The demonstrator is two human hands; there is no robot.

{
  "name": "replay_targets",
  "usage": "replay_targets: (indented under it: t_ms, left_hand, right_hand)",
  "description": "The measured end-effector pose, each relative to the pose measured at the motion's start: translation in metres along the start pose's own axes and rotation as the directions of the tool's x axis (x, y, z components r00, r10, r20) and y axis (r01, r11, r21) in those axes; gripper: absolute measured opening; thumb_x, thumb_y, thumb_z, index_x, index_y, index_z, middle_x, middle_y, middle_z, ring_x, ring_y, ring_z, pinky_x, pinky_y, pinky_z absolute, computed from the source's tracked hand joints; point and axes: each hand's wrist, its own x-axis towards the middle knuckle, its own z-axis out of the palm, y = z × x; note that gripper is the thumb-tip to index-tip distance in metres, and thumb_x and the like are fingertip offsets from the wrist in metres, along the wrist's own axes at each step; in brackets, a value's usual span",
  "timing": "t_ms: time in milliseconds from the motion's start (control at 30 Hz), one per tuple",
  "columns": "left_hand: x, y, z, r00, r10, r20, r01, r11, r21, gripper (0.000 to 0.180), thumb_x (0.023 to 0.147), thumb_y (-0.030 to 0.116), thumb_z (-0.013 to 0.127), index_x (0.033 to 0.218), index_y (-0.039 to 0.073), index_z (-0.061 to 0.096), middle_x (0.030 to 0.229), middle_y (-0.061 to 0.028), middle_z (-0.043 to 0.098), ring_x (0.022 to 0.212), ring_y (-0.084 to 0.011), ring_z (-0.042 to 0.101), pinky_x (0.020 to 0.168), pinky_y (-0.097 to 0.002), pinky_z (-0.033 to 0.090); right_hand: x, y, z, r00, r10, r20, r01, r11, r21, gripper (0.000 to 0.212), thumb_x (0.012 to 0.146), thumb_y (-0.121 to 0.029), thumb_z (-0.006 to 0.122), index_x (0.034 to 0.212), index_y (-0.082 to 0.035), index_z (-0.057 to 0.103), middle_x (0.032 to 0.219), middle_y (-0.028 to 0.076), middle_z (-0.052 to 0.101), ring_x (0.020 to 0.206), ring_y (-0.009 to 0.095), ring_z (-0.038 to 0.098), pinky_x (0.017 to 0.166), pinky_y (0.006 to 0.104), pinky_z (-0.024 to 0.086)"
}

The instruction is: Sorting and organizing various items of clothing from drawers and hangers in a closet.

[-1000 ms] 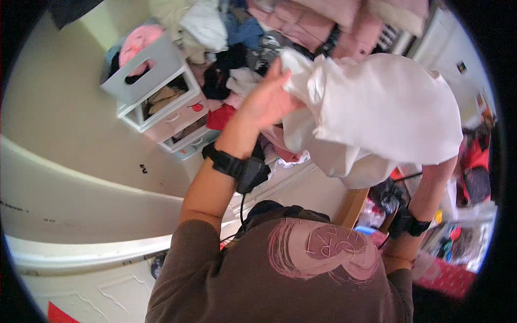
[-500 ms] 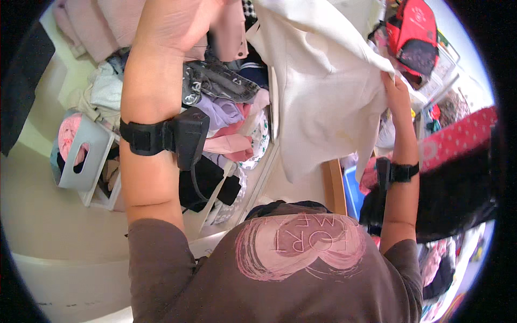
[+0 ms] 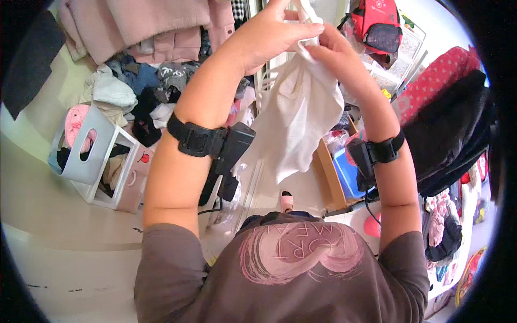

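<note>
A white cloth garment (image 3: 304,107) hangs bunched from my raised hands in front of my chest, its lower end tapering toward the floor. My left hand (image 3: 277,36) grips its top edge, thumb stretched across the cloth toward the other hand. Close beside it, my right hand (image 3: 335,53) pinches the gathered fabric just below. Both hands are closed and nearly touching. Part of the garment's top runs out of view at the upper edge, and what kind of garment it is cannot be made out.
To the left, heaped clothes (image 3: 145,81) fill a shelf below hanging pink coats (image 3: 156,19). A grey bin (image 3: 99,161) sits on a small drawer unit (image 3: 129,183). At right are a cardboard box (image 3: 327,175), a blue tub (image 3: 347,175), black cloth (image 3: 452,129) and a red backpack (image 3: 377,27).
My hands have come together at the top of the white garment, the right one moving up and left. The cloth was spread wide and now hangs gathered. My view has shifted somewhat.
</note>
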Motion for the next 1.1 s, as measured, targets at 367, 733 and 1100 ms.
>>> replay_targets:
  t_ms: [367, 733, 1100]
  left_hand:
    - [-0.002, 0.002, -0.015, 0.987, 0.108, -0.122, -0.141, 0.941, -0.308, 0.061, 0.093, 0.007, 0.057, 0.145, 0.012, 0.026, 0.107, -0.0086, 0.06, 0.091, -0.0183, 0.062, 0.071, -0.031, 0.053]
    - [-0.018, 0.005, -0.033, 0.973, 0.093, -0.212, -0.113, 0.99, -0.086, 0.073, 0.092, 0.006, 0.058, 0.15, 0.007, 0.014, 0.121, -0.0126, 0.054, 0.102, -0.0189, 0.058, 0.084, -0.0311, 0.049]
    - [-0.017, -0.005, -0.019, 0.921, 0.323, -0.22, -0.147, 0.807, 0.572, 0.086, 0.078, -0.002, 0.068, 0.148, -0.002, 0.019, 0.117, -0.0129, 0.058, 0.098, -0.0163, 0.057, 0.081, -0.0272, 0.048]
  right_hand:
    - [-0.049, -0.005, -0.016, 0.94, 0.335, -0.064, -0.335, 0.942, 0.008, 0.048, 0.093, -0.045, 0.057, 0.103, 0.001, 0.069, 0.081, 0.003, 0.063, 0.062, 0.008, 0.052, 0.053, 0.0222, 0.041]
    - [-0.097, 0.024, -0.014, 0.969, 0.227, 0.099, -0.081, 0.669, -0.738, 0.045, 0.075, -0.024, 0.073, 0.11, 0.0, 0.061, 0.097, 0.022, 0.064, 0.096, 0.037, 0.061, 0.084, 0.0407, 0.048]
    - [-0.107, 0.05, -0.057, 0.851, 0.38, -0.363, -0.37, 0.924, 0.1, 0.042, 0.092, -0.032, 0.056, 0.128, -0.01, 0.052, 0.121, 0.008, 0.059, 0.11, 0.023, 0.057, 0.091, 0.0381, 0.047]
